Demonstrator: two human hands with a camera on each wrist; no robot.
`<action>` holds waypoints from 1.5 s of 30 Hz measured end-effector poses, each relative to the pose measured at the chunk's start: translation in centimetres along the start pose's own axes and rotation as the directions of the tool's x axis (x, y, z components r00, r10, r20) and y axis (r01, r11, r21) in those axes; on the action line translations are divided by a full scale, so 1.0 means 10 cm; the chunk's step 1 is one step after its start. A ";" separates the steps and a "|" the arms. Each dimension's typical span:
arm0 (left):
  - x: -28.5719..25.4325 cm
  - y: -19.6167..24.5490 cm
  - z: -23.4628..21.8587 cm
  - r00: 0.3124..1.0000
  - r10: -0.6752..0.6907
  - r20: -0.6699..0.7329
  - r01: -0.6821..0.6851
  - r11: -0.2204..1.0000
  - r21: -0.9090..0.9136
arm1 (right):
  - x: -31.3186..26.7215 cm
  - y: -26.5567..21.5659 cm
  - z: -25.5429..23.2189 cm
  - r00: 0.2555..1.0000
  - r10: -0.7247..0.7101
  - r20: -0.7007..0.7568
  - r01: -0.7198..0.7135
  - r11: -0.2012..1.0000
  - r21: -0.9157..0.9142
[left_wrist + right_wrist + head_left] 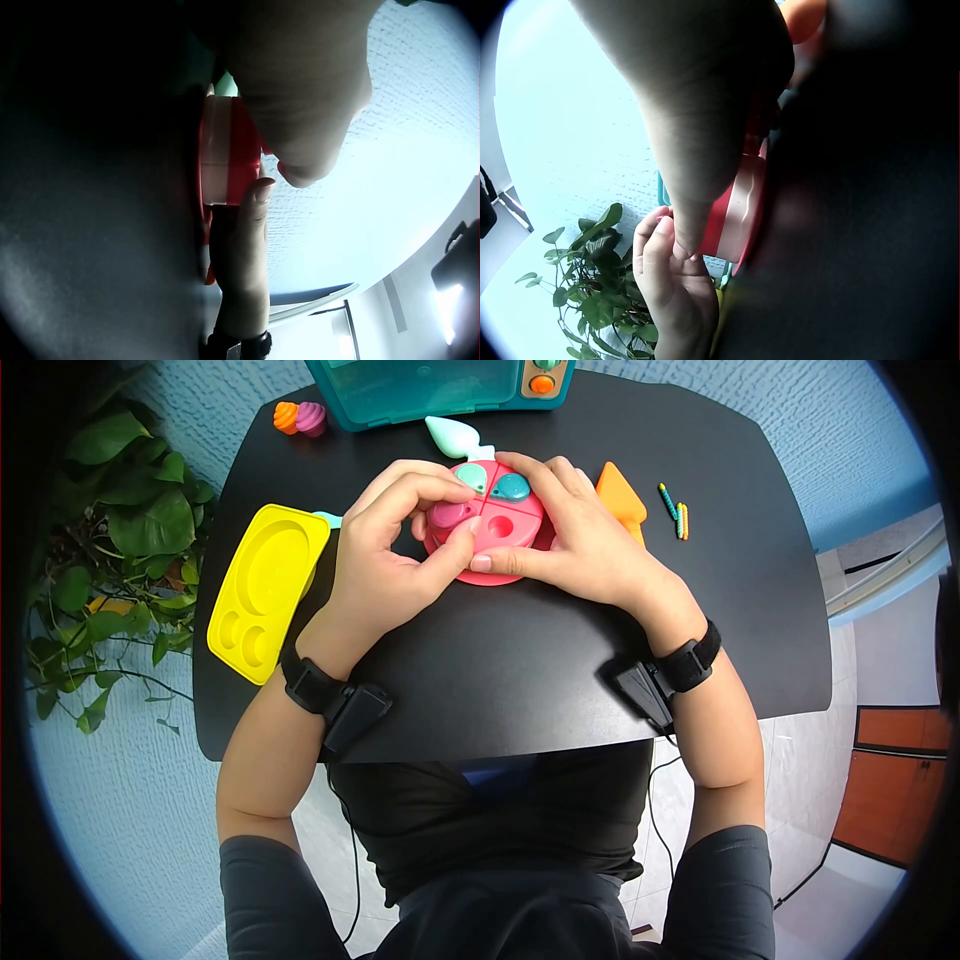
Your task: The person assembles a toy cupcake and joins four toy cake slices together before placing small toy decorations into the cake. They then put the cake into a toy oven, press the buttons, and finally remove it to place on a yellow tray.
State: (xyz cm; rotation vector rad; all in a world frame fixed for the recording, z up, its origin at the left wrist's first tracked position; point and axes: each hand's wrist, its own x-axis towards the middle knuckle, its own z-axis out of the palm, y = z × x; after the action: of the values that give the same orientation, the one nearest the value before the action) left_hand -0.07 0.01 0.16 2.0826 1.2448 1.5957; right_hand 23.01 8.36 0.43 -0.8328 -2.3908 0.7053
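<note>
A round pink toy cake, cut into wedges, sits on a pink plate near the table's middle. On its top are a mint piece, a teal piece and a pink piece; the front right wedge shows a bare round hollow. My left hand pinches the pink piece over the left wedge between thumb and fingers. With its thumb at the front and fingers at the back, my right hand grips the cake's right side. Both wrist views show the cake's pale layer under the red one.
A yellow tray lies left, beside a light blue handle. Behind the cake are a mint cake server and a teal toy oven. Toy swirls stand back left. An orange triangular piece and small striped candles lie right.
</note>
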 end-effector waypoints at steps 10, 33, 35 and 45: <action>-0.01 0.04 -0.03 0.998 -0.042 0.041 0.039 0.995 0.089 | 0.00 -0.02 -0.01 1.000 0.014 0.004 -0.014 1.000 0.009; 0.00 0.03 -0.05 0.998 -0.019 0.067 0.018 0.999 0.029 | 0.00 0.00 -0.01 1.000 0.007 0.004 -0.007 1.000 0.019; -0.01 0.01 -0.06 0.998 -0.020 0.064 0.018 1.000 0.020 | 0.00 0.00 -0.01 1.000 0.009 0.005 -0.009 1.000 0.023; -0.03 -0.02 -0.06 0.996 -0.054 0.072 0.055 0.998 -0.021 | 0.00 0.01 0.00 1.000 -0.006 -0.002 0.006 1.000 0.013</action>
State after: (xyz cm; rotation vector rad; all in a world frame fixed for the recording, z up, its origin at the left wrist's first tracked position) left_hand -0.71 -0.27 0.03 2.0550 1.2424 1.4916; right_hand 23.10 8.46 0.35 -0.8203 -2.3834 0.7166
